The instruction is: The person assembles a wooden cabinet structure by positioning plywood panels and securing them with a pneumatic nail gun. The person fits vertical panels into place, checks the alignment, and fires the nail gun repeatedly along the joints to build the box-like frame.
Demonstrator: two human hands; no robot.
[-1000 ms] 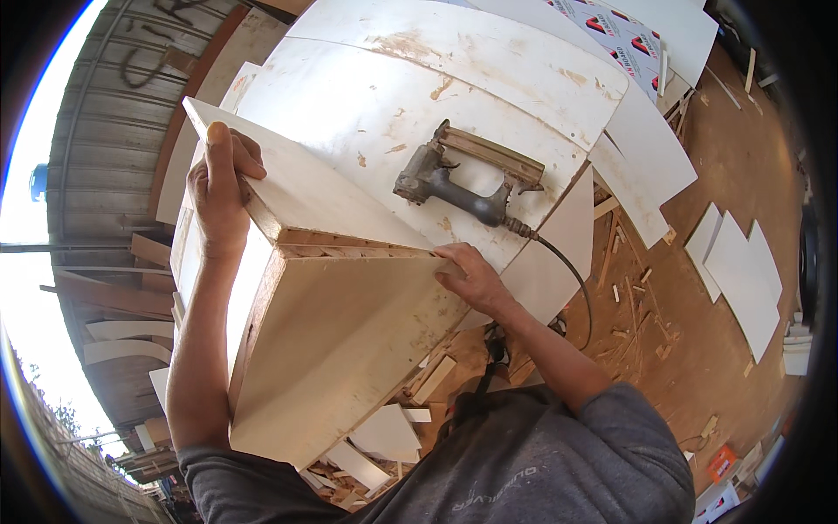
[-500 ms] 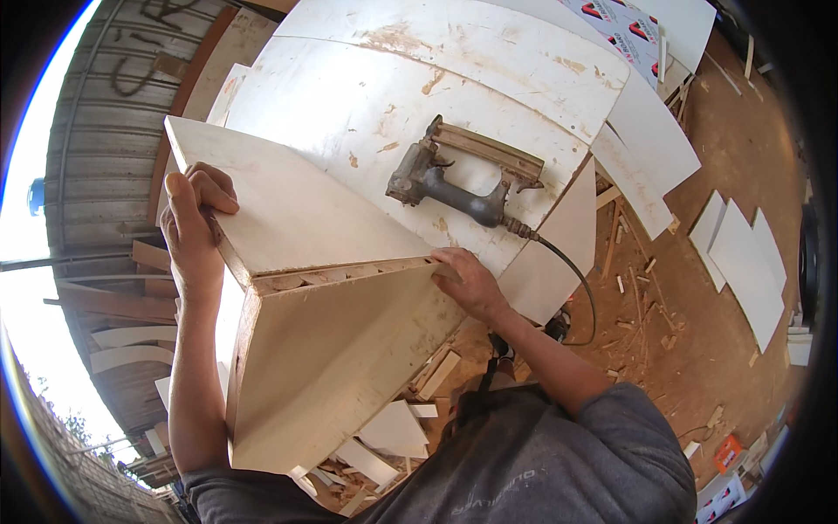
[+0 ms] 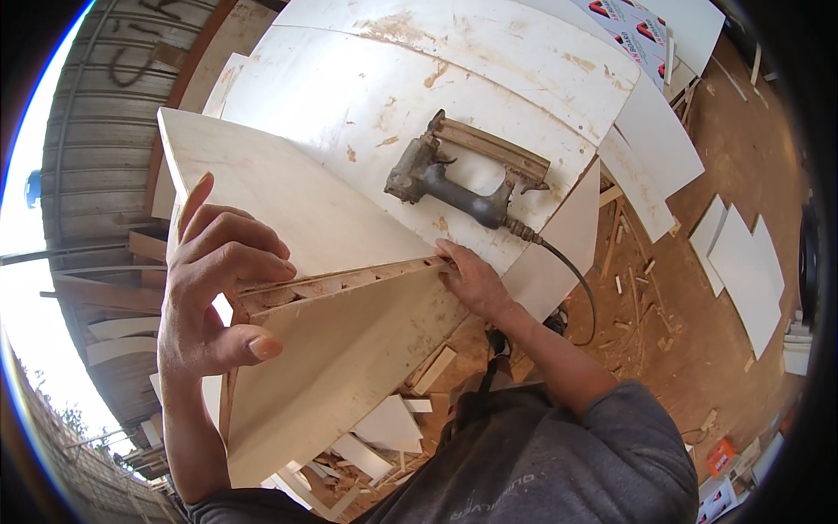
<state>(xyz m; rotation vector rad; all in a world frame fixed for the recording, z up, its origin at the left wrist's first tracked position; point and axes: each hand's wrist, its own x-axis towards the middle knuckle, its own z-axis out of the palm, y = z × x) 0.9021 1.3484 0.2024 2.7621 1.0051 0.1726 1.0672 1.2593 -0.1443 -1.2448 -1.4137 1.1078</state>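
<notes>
Pale upper panel [image 3: 271,192] and lower panel [image 3: 340,367] meet at the scuffed white table [image 3: 349,96], rough bare wood along their joint. Around one corner curves the left hand [image 3: 205,297], thumb and fingers wide apart, gripping nothing; at the joint's other end the right hand [image 3: 477,281] curls its fingers, hold unclear. Dark metal nail gun [image 3: 463,194] lies beyond, black hose [image 3: 583,288] trailing; flat white offcuts [image 3: 744,271] litter the brown floor [image 3: 724,179].

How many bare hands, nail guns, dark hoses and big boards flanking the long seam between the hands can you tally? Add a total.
Left hand plus right hand: 2 hands
Nail gun: 1
Hose: 1
Upper board plus front board: 2 boards
Total: 6
</notes>
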